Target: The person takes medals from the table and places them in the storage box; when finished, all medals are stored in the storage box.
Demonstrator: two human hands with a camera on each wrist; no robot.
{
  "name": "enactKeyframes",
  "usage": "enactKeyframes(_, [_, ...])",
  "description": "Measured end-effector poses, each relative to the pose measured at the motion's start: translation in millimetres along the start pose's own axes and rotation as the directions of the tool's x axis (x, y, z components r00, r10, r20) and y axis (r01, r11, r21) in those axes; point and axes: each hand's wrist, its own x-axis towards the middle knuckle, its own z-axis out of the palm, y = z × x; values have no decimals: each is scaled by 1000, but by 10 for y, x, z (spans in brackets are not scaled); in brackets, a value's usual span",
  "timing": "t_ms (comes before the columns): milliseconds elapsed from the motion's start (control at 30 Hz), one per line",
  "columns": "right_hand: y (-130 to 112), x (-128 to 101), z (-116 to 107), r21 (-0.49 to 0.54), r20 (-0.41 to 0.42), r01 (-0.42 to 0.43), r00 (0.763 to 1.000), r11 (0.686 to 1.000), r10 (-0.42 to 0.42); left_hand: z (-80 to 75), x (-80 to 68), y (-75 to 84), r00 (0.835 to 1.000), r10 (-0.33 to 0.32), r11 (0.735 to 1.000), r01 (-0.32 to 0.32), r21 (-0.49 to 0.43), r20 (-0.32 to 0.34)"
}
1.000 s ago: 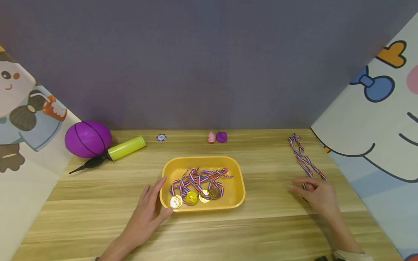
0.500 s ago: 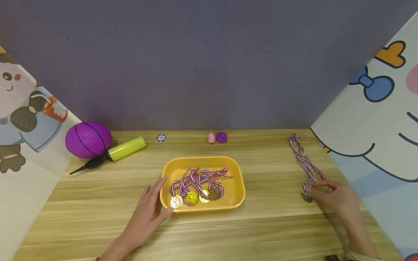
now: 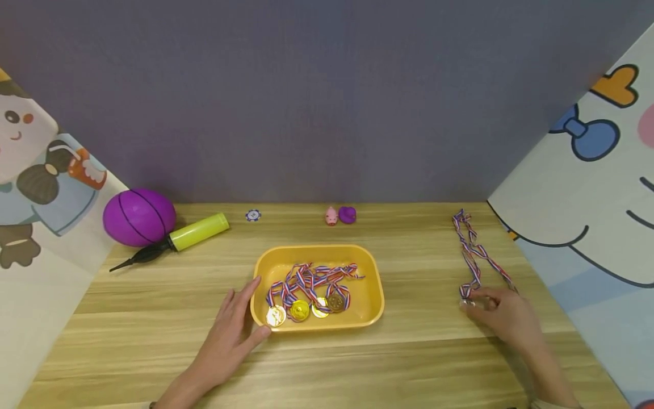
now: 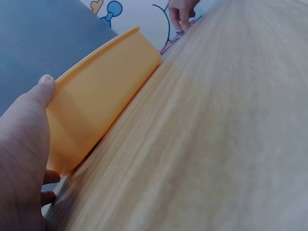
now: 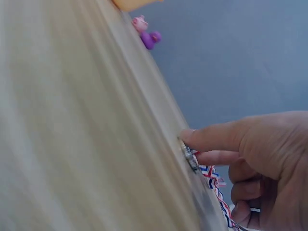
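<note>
My left hand [image 3: 225,335] rests against the left end of a yellow plastic tray [image 3: 378,295], thumb at the front rim and fingers along the side. Inside the tray lie several medals, among them a gold medal [image 3: 299,310] and a bronze-coloured medal [image 3: 335,303], with tangled striped ribbons [image 3: 306,278]. Far to the right, my right hand [image 3: 511,318] pinches a silver-coloured medal [image 5: 189,155] between thumb and finger, close over the table. Its red, white and blue ribbon [image 3: 472,250] trails back along the tabletop. The hand covers part of that medal in the head view.
A purple ball [image 3: 139,217] and a yellow-and-black hand pump [image 3: 199,232] lie at the left. Along the back wall are a poker chip [image 3: 252,215], a pink toy pig [image 3: 331,216] and a purple toy duck [image 3: 347,215]. Printed panels stand on both sides.
My right hand first drew back to the right, showing the medal, then returned left and pinched it. The medal has shifted slightly left with its ribbon end. My left hand and the tray stay put.
</note>
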Motion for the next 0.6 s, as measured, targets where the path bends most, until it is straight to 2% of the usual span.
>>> enactKeyframes(67, [-72,-9,88,36,-61,91,994,995,-89,3,-1,-6,1000,4,1000,-4,-2,-2])
enactKeyframes(133, [-145,-16,161,70,-86,156,985,985,-150,5,-1,-9,1000,6,1000,-6,-3,-4])
enactKeyframes(233, [-237,-25,241,102,-85,224,973,969,-216,10,-1,-12,1000,8,1000,-8,-3,-8])
enactKeyframes(367, [-302,-44,292,124,-59,269,963,955,-264,11,-2,-12,1000,13,1000,-13,-1,-12])
enactKeyframes(433, [-304,-50,293,130,-57,270,963,954,-265,8,-3,-10,1000,14,1000,-14,0,-13])
enactKeyframes(600, [-260,-77,228,166,-20,170,985,971,-169,0,0,3,1000,11,1000,-11,-1,-11])
